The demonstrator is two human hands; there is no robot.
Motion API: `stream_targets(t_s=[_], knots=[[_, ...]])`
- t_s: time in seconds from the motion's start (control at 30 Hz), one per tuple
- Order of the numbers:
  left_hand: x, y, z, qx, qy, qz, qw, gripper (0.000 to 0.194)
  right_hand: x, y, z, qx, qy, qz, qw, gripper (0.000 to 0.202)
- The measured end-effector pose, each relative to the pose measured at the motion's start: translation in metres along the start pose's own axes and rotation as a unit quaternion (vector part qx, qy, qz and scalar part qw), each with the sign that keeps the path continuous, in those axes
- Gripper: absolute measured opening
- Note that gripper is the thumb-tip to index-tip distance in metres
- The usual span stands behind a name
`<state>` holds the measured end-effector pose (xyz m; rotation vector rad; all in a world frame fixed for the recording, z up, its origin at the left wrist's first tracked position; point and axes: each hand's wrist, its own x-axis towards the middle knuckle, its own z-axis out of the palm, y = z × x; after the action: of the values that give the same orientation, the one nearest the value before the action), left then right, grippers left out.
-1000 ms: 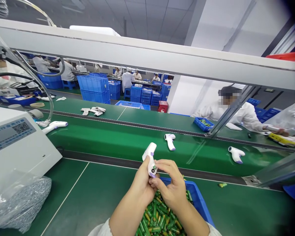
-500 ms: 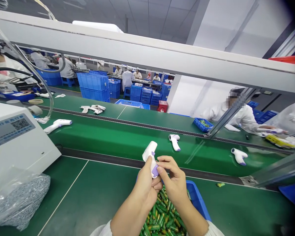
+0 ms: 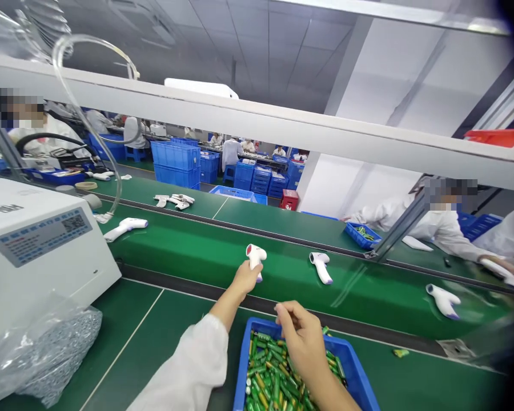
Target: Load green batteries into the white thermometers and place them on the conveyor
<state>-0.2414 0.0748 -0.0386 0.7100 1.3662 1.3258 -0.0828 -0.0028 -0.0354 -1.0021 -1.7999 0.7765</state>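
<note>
My left hand (image 3: pixel 245 278) reaches forward over the green conveyor belt (image 3: pixel 188 251), fingers wrapped around the handle of a white and purple forehead thermometer (image 3: pixel 255 252). The thermometer is upright, and its reddish front end points up and left. Below and to the right, my right hand (image 3: pixel 306 345) hovers above a blue bin (image 3: pixel 360 371). Its fingers are loosely curled with nothing visible in them. Green and gold batteries (image 3: pixel 268 371) fill the bin. Another thermometer (image 3: pixel 321 267) lies on the belt just right of the held one.
More thermometers lie on the belt, one far right (image 3: pixel 443 301), one left (image 3: pixel 126 227). A white machine (image 3: pixel 47 240) and a plastic bag of small metal parts (image 3: pixel 68 348) stand at left. A metal post (image 3: pixel 400 225) rises at right. Co-workers sit across the line.
My left hand has carried the thermometer away from my right hand, forward onto the belt area. My right hand has let go of it and stays over the bin. The view has shifted.
</note>
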Motion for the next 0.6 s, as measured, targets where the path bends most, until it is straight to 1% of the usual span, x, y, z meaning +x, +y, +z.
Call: stream_targets(t_s=[0.07,0.13,0.17,0.2,0.23,0.27,0.33,0.4,0.47,0.6], knots=[[0.025,-0.002,-0.004,0.031,0.031,0.033,0.998,0.018,-0.001,-0.002,-0.002,-0.051,-0.073,-0.004,0.996,0.040],[0.039,-0.007,-0.007,0.052,0.054,0.061,0.995,0.023,-0.002,-0.006,-0.004,-0.130,-0.178,-0.002,0.975,0.042],[0.042,-0.011,-0.009,0.058,0.062,0.073,0.994,0.026,-0.002,-0.008,-0.004,-0.170,-0.232,0.006,0.958,0.039],[0.042,-0.017,-0.010,0.061,0.067,0.083,0.992,0.027,-0.003,-0.009,-0.004,-0.206,-0.277,0.018,0.938,0.031],[0.039,-0.022,-0.012,0.062,0.068,0.091,0.992,0.027,-0.003,-0.010,-0.004,-0.237,-0.310,0.032,0.920,0.021],[0.035,-0.028,-0.014,0.060,0.064,0.096,0.991,0.025,-0.003,-0.011,-0.004,-0.263,-0.330,0.045,0.906,0.019],[0.022,-0.039,-0.016,0.049,0.051,0.100,0.993,0.021,-0.003,-0.010,-0.003,-0.303,-0.346,0.055,0.886,0.029],[0.008,-0.047,-0.017,0.031,0.038,0.101,0.994,0.023,-0.004,-0.007,-0.001,-0.319,-0.357,0.050,0.877,0.026],[-0.004,-0.052,-0.017,0.007,0.035,0.101,0.994,0.030,-0.005,-0.004,0.000,-0.320,-0.361,0.048,0.875,0.022],[-0.016,-0.055,-0.014,-0.040,0.043,0.104,0.993,0.044,-0.008,-0.006,-0.003,-0.331,-0.334,0.052,0.881,0.021]])
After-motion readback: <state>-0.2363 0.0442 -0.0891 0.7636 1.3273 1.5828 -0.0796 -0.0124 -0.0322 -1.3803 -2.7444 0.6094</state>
